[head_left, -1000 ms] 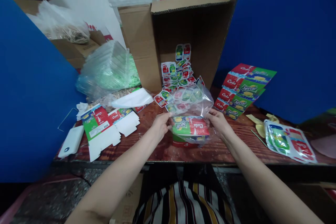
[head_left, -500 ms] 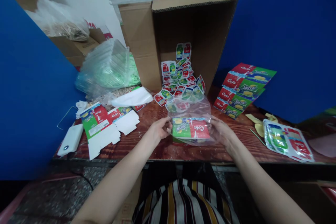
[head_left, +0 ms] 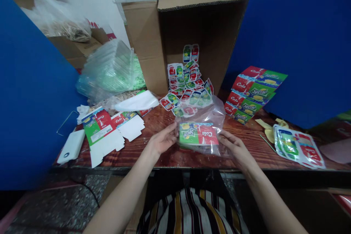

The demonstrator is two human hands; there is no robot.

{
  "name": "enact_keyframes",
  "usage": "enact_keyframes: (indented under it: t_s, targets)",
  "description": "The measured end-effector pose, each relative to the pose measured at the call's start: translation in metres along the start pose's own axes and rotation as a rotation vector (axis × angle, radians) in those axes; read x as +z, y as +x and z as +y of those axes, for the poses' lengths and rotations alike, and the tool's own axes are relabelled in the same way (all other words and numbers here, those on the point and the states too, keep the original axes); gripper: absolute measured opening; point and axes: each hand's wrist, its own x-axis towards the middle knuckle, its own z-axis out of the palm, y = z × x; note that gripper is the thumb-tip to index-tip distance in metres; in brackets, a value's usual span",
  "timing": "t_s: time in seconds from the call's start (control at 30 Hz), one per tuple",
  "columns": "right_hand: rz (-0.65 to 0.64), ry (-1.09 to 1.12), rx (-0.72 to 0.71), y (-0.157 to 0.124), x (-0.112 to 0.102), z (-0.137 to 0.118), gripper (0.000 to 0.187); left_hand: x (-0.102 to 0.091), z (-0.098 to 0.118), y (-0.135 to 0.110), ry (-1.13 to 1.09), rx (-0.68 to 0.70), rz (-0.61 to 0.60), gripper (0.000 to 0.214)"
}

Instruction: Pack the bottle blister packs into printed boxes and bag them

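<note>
A clear plastic bag lies at the table's front middle with a flat printed carton inside, half green "Sprite" and half red "Cola", its lettering upside down to me. At the bag's left edge, the fingers of my left hand are closed on the film. My right hand pinches the film by the carton's right end, thumb and fingers together. Just beyond the bag, bottle-printed pouches spill from a tipped cardboard box.
Folded cartons stand stacked at the right, near flat pouches. To the left lie flattened cartons, a white device and a white plastic sheet. Clear trays sit behind them. Blue panels border both sides.
My right hand has shifted a little right and down, and my left slightly left. The bag's upper right side now spreads wider. The carton stays nearly in place.
</note>
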Motion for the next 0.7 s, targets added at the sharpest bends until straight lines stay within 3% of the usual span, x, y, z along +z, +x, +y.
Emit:
enact_keyframes:
  t_s: [0.13, 0.23, 0.4, 0.53, 0.7]
  targets:
    - [-0.047, -0.093, -0.039, -0.015, -0.005, 0.003, 0.048, -0.008, 0.0, -0.013, 0.027, -0.045, -0.086, 0.059]
    - [-0.097, -0.168, -0.079, -0.02, -0.01, 0.01, 0.056, -0.015, -0.002, -0.018, 0.124, -0.047, -0.197, 0.075]
    - [-0.055, -0.281, -0.317, -0.014, -0.015, 0.037, 0.068, -0.028, -0.011, -0.023, 0.311, 0.026, -0.325, 0.091]
    - [-0.012, -0.406, -0.402, -0.005, -0.017, 0.055, 0.07, -0.035, -0.023, -0.019, 0.453, 0.151, -0.29, 0.096]
    - [-0.022, -0.431, -0.401, 0.002, -0.02, 0.06, 0.071, -0.04, -0.036, -0.007, 0.584, 0.251, -0.22, 0.094]
